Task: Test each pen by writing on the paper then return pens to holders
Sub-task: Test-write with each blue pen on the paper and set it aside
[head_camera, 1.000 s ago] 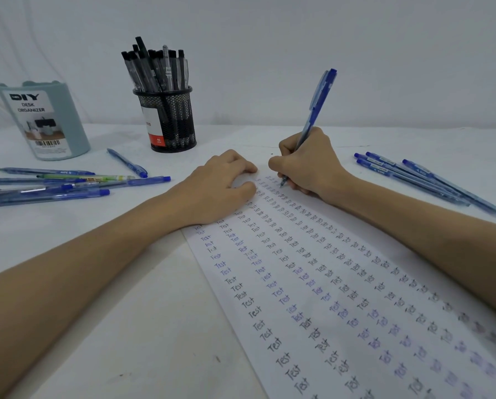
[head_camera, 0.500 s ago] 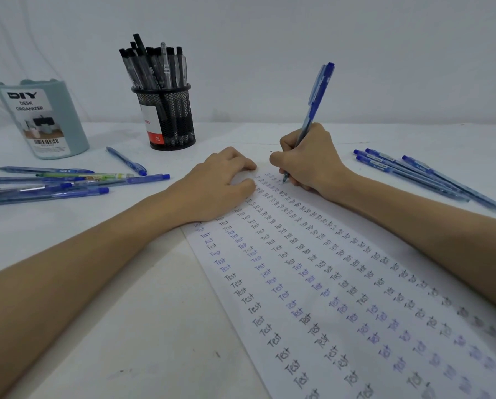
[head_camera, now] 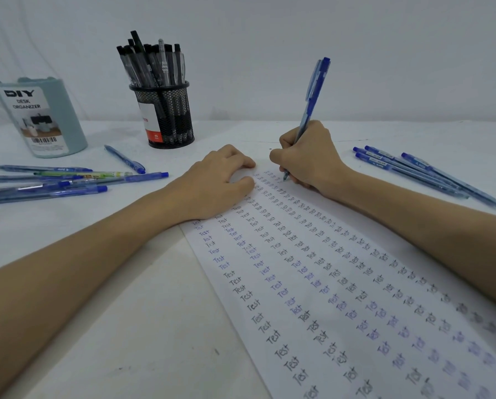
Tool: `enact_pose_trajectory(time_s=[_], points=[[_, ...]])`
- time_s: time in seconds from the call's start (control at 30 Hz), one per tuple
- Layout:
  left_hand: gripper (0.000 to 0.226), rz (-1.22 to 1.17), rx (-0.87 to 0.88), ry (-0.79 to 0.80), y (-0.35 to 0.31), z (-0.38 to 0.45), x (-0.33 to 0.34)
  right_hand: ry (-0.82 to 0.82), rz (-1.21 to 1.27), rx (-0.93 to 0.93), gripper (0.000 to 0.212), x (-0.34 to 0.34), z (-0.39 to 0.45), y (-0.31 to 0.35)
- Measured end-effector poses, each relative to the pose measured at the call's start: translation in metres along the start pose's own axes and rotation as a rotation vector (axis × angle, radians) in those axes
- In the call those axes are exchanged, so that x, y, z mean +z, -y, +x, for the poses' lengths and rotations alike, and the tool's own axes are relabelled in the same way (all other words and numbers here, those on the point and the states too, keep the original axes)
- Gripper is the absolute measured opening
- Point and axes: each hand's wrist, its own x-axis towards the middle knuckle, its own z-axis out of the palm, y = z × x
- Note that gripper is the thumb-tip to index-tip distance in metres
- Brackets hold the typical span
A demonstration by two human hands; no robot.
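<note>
Right hand [head_camera: 307, 159] holds a blue pen [head_camera: 313, 102] in a writing grip, tip down on the far end of the paper [head_camera: 341, 283]; pen leans away from the wearer. Left hand [head_camera: 215, 185] lies palm-down on the paper's far left corner, fingers loosely bent, grip holding nothing. Paper runs diagonally across the bench [head_camera: 111, 326], covered in columns of "Test" in black and blue. Mesh cup [head_camera: 164, 116] of black pens at back; teal organizer [head_camera: 42, 119] back left; loose blue pens [head_camera: 53, 182] at left, another cluster [head_camera: 419, 171] at right.
</note>
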Motion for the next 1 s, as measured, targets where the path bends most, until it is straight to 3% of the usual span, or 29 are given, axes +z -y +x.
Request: enact_pose_trajectory(time_s=[0.23,0.4,0.5,0.57,0.67,0.77,1.0], points=[[0.064,-0.002,0.002,0.003,0.0,0.0,0.0,-0.024,0.05,0.008,0.04,0.0,-0.001,0.0],[0.046,-0.01,0.026,-0.019,0.002,-0.001,-0.001,-0.037,0.319,0.258,0.039,-0.009,0.001,0.006],[0.049,-0.028,0.086,-0.105,-0.002,-0.005,-0.006,-0.007,0.299,0.327,0.031,-0.014,0.004,0.005],[0.046,-0.05,0.1,-0.103,-0.007,-0.007,-0.009,0.021,0.291,0.307,0.029,-0.017,0.006,0.004],[0.061,-0.012,0.079,0.049,-0.016,-0.013,-0.015,0.062,0.34,0.261,0.021,-0.023,0.006,0.007],[0.069,-0.002,0.062,0.097,-0.019,-0.014,-0.018,0.087,0.346,0.233,0.019,-0.028,0.007,0.012],[0.047,0.039,0.074,0.056,-0.01,-0.009,-0.013,0.055,0.295,0.136,0.011,-0.047,0.016,0.025]])
